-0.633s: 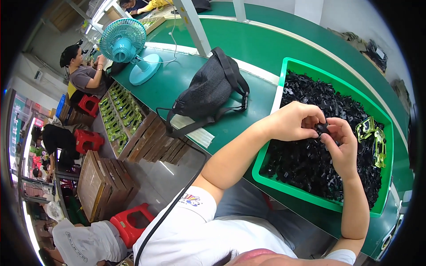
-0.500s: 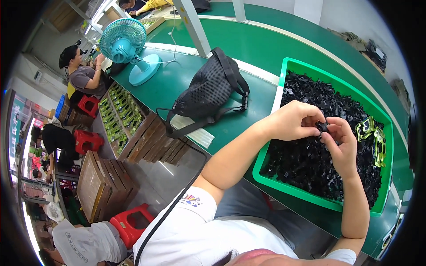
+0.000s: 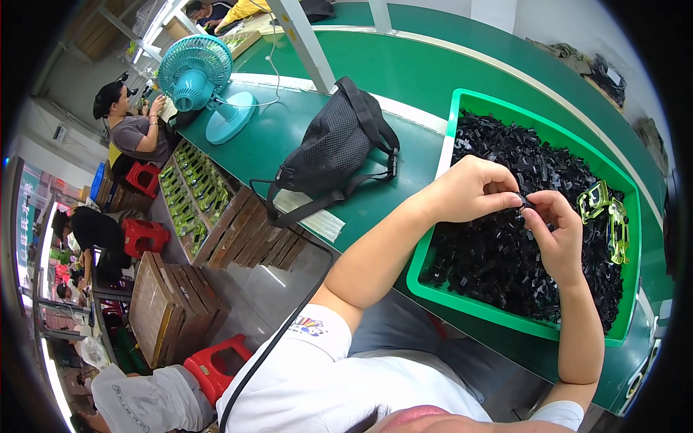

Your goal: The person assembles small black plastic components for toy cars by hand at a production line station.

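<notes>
Blue fan far left on green surface. Black bag next. Left hand and right hand both pinch small black part above green bin of black pieces. Part looks light, stiff, tiny; hold by edges with fingertips. Yellow-green frames at right.

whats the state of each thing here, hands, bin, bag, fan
left hand: fingers pinched on a small black part
right hand: fingertips pinched on the same part
green bin: nearly full of black parts
yellow-green pieces: lying on the pile
black bag: slumped on the table, strap loose
fan: upright; spinning or not, cannot tell
</notes>
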Action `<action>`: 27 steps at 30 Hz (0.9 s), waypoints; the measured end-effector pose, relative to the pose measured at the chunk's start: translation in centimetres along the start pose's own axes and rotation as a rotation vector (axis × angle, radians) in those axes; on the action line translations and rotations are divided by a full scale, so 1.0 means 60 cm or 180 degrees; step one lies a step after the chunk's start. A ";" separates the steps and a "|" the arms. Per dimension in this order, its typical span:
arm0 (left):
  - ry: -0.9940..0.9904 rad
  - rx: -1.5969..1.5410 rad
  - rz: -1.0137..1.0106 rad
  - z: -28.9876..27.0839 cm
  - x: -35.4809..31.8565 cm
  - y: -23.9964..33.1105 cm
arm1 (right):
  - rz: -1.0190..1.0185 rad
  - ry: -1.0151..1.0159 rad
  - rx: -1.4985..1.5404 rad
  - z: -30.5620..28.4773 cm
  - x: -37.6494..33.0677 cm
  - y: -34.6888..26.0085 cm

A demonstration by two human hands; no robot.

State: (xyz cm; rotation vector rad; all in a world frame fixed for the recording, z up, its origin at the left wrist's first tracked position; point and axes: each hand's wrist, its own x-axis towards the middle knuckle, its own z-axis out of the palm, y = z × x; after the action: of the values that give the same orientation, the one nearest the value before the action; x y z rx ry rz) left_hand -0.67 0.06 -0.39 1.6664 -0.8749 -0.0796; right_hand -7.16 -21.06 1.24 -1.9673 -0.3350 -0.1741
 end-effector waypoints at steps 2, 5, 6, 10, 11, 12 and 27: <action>-0.0018 0.0060 0.0086 0.001 0.001 0.001 | 0.0006 0.0017 0.0003 -0.002 -0.001 -0.001; -0.0034 0.0036 0.0110 0.003 0.002 0.001 | -0.0069 0.0045 -0.0055 -0.006 -0.001 0.001; -0.0049 0.0026 0.0113 0.004 0.002 0.001 | -0.0156 0.0050 -0.0113 -0.007 -0.001 0.002; -0.0109 -0.0027 0.0103 0.003 0.000 0.001 | -0.0181 0.0040 -0.0123 -0.005 0.000 0.000; -0.0149 -0.0020 0.0088 0.003 0.000 0.001 | -0.0188 0.0042 -0.0130 -0.006 0.000 -0.001; -0.0148 -0.0021 0.0087 0.003 0.000 0.001 | -0.0195 0.0043 -0.0136 -0.006 -0.001 -0.002; -0.0066 0.0214 0.0174 0.003 0.003 -0.003 | -0.0038 -0.0092 -0.0204 -0.006 0.003 0.001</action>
State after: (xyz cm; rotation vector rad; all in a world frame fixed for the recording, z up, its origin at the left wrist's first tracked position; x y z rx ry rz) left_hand -0.55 -0.20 -0.53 1.7054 -0.9473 -0.0303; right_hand -6.97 -21.39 1.38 -2.0331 -0.3642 -0.1660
